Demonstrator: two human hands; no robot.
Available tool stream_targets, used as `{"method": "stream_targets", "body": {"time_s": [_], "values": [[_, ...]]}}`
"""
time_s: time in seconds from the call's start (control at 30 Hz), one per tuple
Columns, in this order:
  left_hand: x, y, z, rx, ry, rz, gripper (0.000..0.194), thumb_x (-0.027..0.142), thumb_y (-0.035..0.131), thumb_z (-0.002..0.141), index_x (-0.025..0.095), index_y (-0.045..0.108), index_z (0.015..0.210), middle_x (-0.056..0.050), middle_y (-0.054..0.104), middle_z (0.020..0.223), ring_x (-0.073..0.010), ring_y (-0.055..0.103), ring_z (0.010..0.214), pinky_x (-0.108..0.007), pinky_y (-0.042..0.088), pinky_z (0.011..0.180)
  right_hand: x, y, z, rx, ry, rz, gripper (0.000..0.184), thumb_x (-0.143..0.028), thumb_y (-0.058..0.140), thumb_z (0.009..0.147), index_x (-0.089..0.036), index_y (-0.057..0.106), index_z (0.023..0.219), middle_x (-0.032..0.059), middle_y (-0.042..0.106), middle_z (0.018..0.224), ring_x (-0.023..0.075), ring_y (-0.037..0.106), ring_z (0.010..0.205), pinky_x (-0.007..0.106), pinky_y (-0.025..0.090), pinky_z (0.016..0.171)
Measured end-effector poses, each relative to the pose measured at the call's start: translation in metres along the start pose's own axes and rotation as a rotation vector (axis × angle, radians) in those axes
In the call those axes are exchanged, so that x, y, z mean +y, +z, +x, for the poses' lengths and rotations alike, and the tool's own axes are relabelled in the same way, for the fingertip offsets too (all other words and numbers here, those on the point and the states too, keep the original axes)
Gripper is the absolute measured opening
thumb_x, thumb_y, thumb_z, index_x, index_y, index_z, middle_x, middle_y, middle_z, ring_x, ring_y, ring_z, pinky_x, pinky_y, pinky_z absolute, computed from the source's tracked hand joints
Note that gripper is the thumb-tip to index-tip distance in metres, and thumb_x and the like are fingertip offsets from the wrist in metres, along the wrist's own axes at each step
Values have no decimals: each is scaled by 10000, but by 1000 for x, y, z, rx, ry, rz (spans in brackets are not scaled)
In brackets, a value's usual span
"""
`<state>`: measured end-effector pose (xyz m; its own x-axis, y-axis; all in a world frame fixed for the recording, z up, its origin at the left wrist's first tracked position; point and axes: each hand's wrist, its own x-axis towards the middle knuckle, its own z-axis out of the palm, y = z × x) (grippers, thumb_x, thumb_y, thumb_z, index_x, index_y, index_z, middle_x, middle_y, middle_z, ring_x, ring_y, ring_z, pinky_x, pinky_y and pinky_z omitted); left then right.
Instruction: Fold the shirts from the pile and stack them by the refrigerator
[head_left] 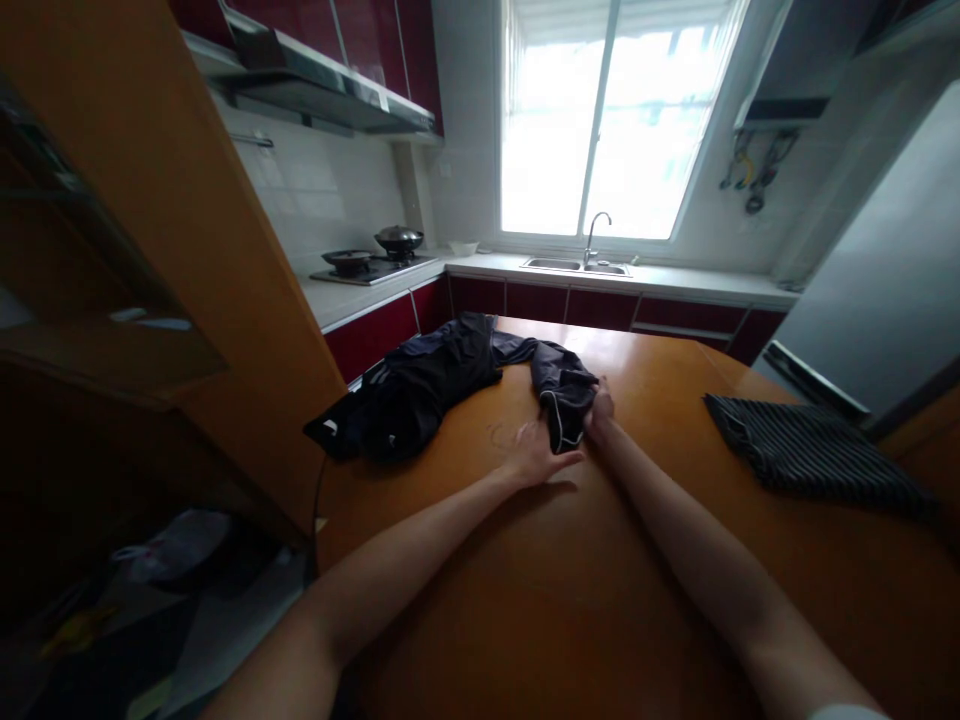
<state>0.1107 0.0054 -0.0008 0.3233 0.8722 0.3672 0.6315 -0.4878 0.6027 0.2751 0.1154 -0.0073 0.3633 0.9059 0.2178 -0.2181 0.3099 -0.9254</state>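
Observation:
A dark garment with thin white piping (564, 400) lies bunched on the wooden table. At its left edge is my left hand (536, 455), thumb stretched out and away from the fingers, touching the cloth with the fingertips partly hidden. My right hand (601, 408) is closed on the garment's right edge, its fingers partly behind the fabric. A heap of black and navy clothing (435, 385) lies left of my hands, with a navy strip of cloth running over to the piped garment.
The round wooden table (570, 590) fills the foreground. A dark striped cloth (817, 450) lies folded at its right. Behind are a counter with a sink (577, 266), a stove with pans (400, 240), and a refrigerator (877, 260) at right. A wooden cabinet (247, 300) stands at left.

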Motion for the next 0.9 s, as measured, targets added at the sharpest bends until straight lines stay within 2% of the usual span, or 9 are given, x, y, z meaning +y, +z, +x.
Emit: {"method": "stream_targets", "body": {"time_s": [0.13,0.2,0.33,0.4,0.53,0.63,0.7,0.8,0.9], "values": [[-14,-12,10,183,-159,-108,478,261,646,876,180,548,1336,-123,683,1217,-280,656,1107,-382,519,943,1,31,-23,-99,218,196,527,-683,377,911,-217,622,918,78,752,883,233,723,878,409,623,733],[-20,-31,15,277,-168,-72,400,135,576,869,182,598,1265,-105,683,1170,-258,649,1097,-360,516,952,-4,31,-22,-69,215,200,484,-644,397,915,-215,621,939,74,748,916,228,717,858,394,619,705],[-17,-64,15,359,32,98,511,-20,472,808,204,628,1239,-87,644,1181,-235,577,1166,-371,464,1042,-14,1,2,310,-21,-157,393,-495,405,902,-183,641,931,61,725,861,200,685,777,313,582,669],[-6,-67,9,240,231,173,503,-6,450,851,231,642,1250,-78,647,1199,-237,551,1179,-390,443,1064,-18,-24,17,453,-83,-305,354,-404,405,866,-160,659,907,70,716,841,207,668,783,309,562,692],[21,-47,-6,-168,646,214,410,116,462,953,288,652,1274,-50,647,1287,-224,570,1161,-382,431,1054,-21,-74,37,566,-87,-472,317,-311,439,768,-131,683,860,138,716,876,269,652,848,356,530,764],[29,-33,-12,-311,778,142,335,267,559,961,294,644,1285,-47,636,1329,-217,602,1157,-367,432,1043,-24,-102,42,580,-108,-604,289,-268,493,707,-128,699,853,178,711,891,308,645,878,392,512,814],[24,-31,-10,-201,665,92,295,308,542,978,277,662,1246,-57,653,1292,-210,606,1162,-360,430,1049,-26,-112,41,577,-140,-685,290,-230,519,675,-126,707,869,203,700,945,331,629,955,418,489,885],[6,-33,0,12,305,112,271,257,493,988,250,683,1181,-73,672,1202,-217,597,1156,-368,434,1050,-29,-118,38,576,-196,-786,377,-180,543,644,-111,701,980,244,637,1169,357,547,1150,447,417,1011],[-13,-36,5,-51,96,236,270,320,573,945,245,684,1180,-87,654,1226,-267,569,1177,-433,425,1048,-27,-115,34,538,-296,-943,543,-155,532,665,-136,632,1199,206,555,1336,343,480,1246,467,388,1046]]}}
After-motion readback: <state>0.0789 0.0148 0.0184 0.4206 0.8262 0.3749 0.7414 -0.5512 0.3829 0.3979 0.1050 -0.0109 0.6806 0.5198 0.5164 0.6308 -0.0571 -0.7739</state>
